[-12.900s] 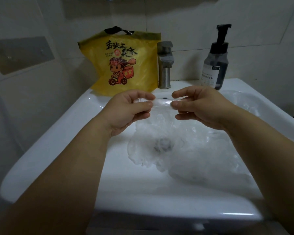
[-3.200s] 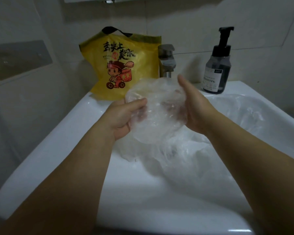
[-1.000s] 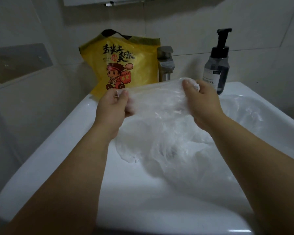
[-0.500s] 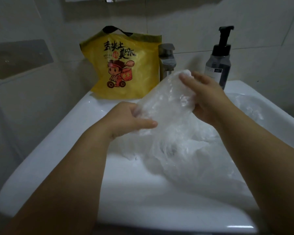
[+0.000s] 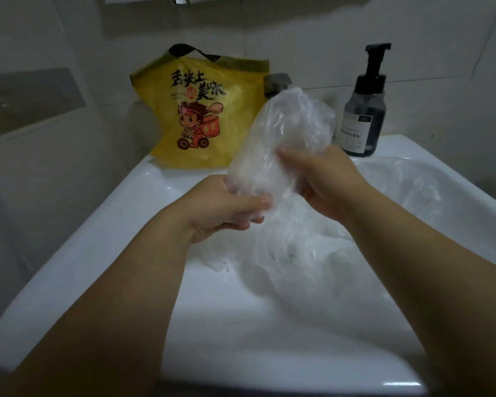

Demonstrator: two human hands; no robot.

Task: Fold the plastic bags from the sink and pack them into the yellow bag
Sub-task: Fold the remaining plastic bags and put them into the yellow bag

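Over the white tile-backed sink, left hand, right hand, grip around clear bag.

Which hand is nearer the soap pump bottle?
Right. The right hand is just in front of the soap pump bottle, slightly left; the left hand is farther left and lower.

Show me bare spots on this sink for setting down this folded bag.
Bare: the sink's left slope, between yellow bag and left forearm; the basin's near front, between both forearms. Crowded: loose plastic bags fill the middle and right; yellow bag, tap and soap bottle line the back ledge. Left hand and right hand grip the folded bag.
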